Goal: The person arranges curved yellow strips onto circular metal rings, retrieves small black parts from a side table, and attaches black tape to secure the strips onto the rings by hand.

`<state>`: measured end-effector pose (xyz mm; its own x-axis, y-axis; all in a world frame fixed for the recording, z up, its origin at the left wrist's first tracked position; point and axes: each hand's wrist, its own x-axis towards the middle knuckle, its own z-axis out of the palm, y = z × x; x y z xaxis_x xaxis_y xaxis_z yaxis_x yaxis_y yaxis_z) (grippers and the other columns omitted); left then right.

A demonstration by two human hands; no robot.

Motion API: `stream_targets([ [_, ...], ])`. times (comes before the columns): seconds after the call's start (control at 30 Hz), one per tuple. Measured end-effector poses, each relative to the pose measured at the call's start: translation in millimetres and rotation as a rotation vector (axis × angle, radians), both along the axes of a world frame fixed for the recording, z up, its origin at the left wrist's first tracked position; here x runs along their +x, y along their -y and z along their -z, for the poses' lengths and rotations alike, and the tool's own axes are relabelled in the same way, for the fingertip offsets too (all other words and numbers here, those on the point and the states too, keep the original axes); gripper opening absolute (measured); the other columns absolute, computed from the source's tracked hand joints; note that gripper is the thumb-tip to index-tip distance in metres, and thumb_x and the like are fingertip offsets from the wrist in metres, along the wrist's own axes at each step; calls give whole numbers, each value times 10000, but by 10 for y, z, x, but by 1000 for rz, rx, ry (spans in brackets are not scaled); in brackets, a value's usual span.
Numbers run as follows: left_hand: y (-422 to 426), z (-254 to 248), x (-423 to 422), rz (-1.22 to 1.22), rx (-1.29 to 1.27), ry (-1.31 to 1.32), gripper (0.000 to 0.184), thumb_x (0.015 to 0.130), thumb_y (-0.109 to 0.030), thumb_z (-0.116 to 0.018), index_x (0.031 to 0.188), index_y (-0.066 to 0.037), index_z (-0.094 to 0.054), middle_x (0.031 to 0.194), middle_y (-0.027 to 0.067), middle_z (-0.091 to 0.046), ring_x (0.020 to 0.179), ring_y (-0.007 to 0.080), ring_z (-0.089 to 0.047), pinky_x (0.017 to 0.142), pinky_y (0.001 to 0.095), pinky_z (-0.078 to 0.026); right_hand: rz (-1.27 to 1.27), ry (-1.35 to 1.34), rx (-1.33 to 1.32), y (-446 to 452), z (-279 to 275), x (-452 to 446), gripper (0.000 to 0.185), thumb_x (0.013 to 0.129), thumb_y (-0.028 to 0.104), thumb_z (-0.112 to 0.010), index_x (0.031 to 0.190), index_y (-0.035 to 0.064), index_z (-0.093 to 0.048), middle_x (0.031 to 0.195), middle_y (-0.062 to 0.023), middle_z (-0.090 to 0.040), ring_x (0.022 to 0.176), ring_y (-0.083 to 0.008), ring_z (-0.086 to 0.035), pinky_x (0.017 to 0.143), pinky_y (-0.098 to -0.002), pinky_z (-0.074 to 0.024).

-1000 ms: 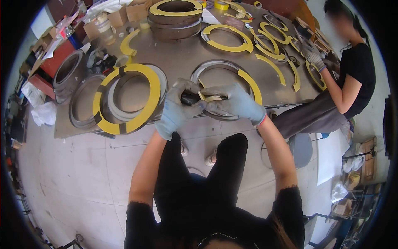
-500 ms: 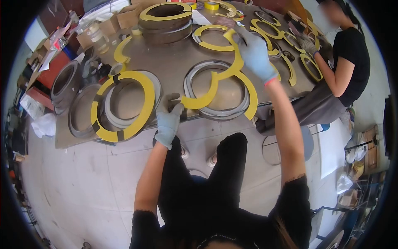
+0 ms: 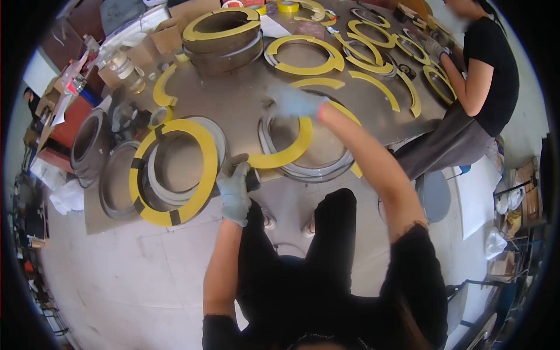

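My left hand, in a pale glove with dark fingers, is closed at the near end of a yellow arc-shaped strip. This strip curves over the left part of a grey metal ring near the table edge. My right hand, gloved too, is smeared by motion above the far side of that ring, close to the strip's upper end; its fingers cannot be made out. Another yellow arc lies just beyond it. Left of my left hand is a yellow ring with black tape patches, leaning over a grey ring.
A co-worker sits at the right of the table, gloved hands among yellow rings. Stacked metal rings topped with yellow stand at the back. A bottle, tape rolls and boxes line the far left.
My right hand has moved left and toward me, away from the upper yellow arc it held. That arc now lies on the table behind the ring. My left hand stays at the other strip.
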<state>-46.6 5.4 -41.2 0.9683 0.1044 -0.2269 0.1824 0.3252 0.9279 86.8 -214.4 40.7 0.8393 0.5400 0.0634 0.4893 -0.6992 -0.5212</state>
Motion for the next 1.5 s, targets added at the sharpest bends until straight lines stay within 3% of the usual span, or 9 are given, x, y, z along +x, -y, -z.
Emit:
stream_targets([
  [0.07, -9, -39, 6, -5, 12, -13, 203, 837, -15, -614, 1024, -12, -692, 847, 41, -663, 669, 140, -655, 630, 258, -551, -340, -228, -167, 162, 66, -413, 483, 838, 317, -655, 1259, 90, -591, 1052, -186, -631, 942, -373, -632, 844, -455, -501],
  [0.17, -49, 42, 30, 45, -23, -58, 246, 849, -27, -603, 1086, -23, -667, 834, 55, -661, 674, 171, -675, 663, 280, -574, -140, 38, -171, 194, 141, -1052, 514, 820, 311, -666, 1271, 83, -571, 980, -183, -633, 893, -382, -636, 805, -446, -505],
  [0.33, -201, -195, -225, 139, -244, -68, 359, 900, -218, -614, 1195, -15, -617, 1281, 160, -539, 1079, 245, -611, 780, 383, -577, -50, 348, -176, 90, 193, -1248, 370, 848, 276, -647, 1107, 17, -594, 901, -172, -624, 820, -355, -644, 729, -443, -507],
  [0.57, -374, -58, -743, 226, -359, -39, 712, 755, -10, -576, 1442, -62, -397, 1271, 151, -573, 1138, 294, -597, 1020, 558, -460, 314, 137, -283, -164, 489, -1657, 414, 767, 285, -714, 1054, 10, -596, 885, -154, -604, 808, -329, -635, 711, -434, -492],
  [0.83, -184, -114, -961, 347, -180, 206, 682, 718, 85, -736, 1338, -36, -477, 1313, 154, -565, 1171, 255, -590, 993, 421, -513, 101, 307, -246, -25, 658, -1790, 326, 701, 195, -714, 971, 37, -622, 932, -139, -598, 829, -322, -635, 703, -433, -496],
  [0.93, -128, -64, -966, 318, -207, 309, 687, 680, 146, -741, 1297, -41, -503, 1352, 135, -532, 1177, 242, -581, 984, 376, -513, 182, 273, -165, 22, 377, -1871, 390, 734, 201, -755, 1077, 52, -645, 993, -146, -591, 829, -292, -642, 699, -408, -506],
  [1.03, -42, -148, -957, 344, -176, 373, 761, 666, 240, -620, 1342, -71, -460, 1287, 102, -510, 1151, 208, -553, 901, 303, -500, 350, 67, 529, -134, 319, -2032, 481, 770, 199, -789, 1217, 100, -642, 1067, -110, -592, 770, -202, -612, 704, -330, -510],
  [1.13, 24, -180, -941, 366, -136, 405, 880, 669, 238, -614, 1449, -87, -368, 1321, 119, -514, 1160, 208, -561, 906, 304, -503, 277, -97, 660, -237, 303, -2185, 483, 796, 143, -787, 1259, 115, -651, 1145, -72, -579, 728, -105, -524, 697, -252, -487],
  [1.5, 188, -219, -888, 418, 41, 360, 996, 654, 179, -631, 1535, -78, -241, 1306, 137, -551, 1112, 207, -590, 945, 328, -506, 241, -172, 951, -408, 343, -2289, 192, 812, -60, -649, 985, 19, -627, 1067, -81, -550, 786, -137, -557, 703, -267, -475],
])
